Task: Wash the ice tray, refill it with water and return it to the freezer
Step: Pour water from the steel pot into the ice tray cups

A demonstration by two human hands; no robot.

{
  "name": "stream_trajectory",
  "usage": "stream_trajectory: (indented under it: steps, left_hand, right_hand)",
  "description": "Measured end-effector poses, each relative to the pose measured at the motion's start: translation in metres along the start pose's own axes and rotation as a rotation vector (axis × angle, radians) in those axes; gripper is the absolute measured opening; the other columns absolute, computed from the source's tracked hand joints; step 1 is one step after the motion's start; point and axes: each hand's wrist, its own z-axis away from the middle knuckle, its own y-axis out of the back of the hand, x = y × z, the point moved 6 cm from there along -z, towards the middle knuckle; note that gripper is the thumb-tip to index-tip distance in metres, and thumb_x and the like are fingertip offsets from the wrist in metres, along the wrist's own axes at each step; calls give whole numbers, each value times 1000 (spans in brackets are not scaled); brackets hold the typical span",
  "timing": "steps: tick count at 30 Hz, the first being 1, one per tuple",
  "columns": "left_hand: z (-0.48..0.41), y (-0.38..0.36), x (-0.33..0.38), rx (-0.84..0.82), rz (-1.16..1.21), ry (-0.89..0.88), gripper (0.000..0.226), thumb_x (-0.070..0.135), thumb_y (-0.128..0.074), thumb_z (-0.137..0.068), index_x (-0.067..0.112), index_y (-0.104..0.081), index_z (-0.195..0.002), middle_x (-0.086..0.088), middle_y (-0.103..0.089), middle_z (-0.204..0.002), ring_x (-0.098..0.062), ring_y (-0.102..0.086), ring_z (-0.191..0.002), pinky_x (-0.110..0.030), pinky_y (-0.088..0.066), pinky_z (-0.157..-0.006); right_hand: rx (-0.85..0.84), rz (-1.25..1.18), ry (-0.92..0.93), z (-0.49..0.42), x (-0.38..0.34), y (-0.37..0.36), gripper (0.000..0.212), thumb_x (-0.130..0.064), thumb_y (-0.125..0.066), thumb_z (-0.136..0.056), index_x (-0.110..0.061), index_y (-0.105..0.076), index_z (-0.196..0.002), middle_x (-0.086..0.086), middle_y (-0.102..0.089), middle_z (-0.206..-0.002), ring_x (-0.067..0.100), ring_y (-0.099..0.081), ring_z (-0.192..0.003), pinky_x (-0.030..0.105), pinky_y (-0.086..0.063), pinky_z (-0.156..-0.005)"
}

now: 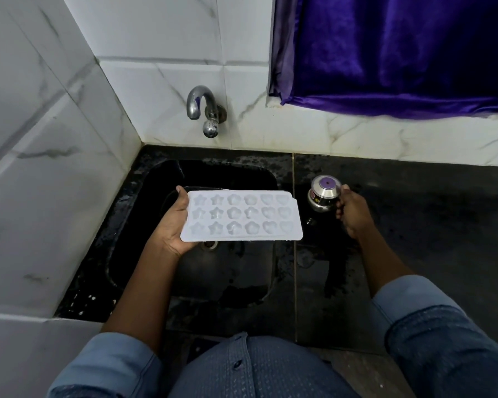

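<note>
The tray (242, 216) hangs level over the sink (227, 277), the left hand (171, 225) gripping its left end. The tap (202, 110) juts from the wall behind the sink. On the bench (429, 225) just right of the sink stands a pot (322, 196), gripped from the right by the right hand (352, 211).

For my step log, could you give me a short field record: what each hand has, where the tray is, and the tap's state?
left hand: holds the ice tray by its left end
right hand: grips a steel jug with a purple lid, right of the sink
ice tray: roughly level, above the black sink; star, flower and heart moulds
water in moulds: cannot tell
tap: no stream visible
</note>
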Motion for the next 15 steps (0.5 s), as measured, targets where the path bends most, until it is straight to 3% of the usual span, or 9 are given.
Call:
stream_trajectory:
  steps: [6,11,13,15]
  left_hand:
    - [-3,-5,-5,15,-14,-5,88,77,-29,-101,10,-83,-116,-18,-70,-139,-37,-73,-119,-55,-64,-87]
    - [-4,-8,-10,20,-44,-15,89,79,-24,-100,15,-84,-115,-16,-71,-138,-36,-73,-118,-58,-59,-94]
    - [-3,-9,-13,8,-69,-14,91,81,-22,-99,16,-82,-120,-17,-69,-141,-39,-71,-120,-58,-61,-88]
    - [-2,-12,-17,-4,-71,0,90,82,-23,-98,15,-74,-131,-18,-66,-144,-42,-69,-120,-54,-64,-73]
  right_hand:
    - [-118,58,-52,-14,-7,3,42,-41,-44,-112,-17,-53,-78,0,-43,-64,12,-36,-52,28,-32,-50]
    - [-126,223,14,-20,-7,12,41,-44,-48,-110,-13,-64,-87,2,-54,-74,15,-47,-64,29,-39,-60]
    - [-99,315,64,-21,-9,14,49,-44,-47,-110,-2,-67,-96,7,-60,-81,20,-54,-73,32,-42,-65]
    - [-36,440,161,-22,-17,16,45,-37,-49,-110,1,-65,-93,13,-63,-82,31,-61,-79,34,-42,-66]
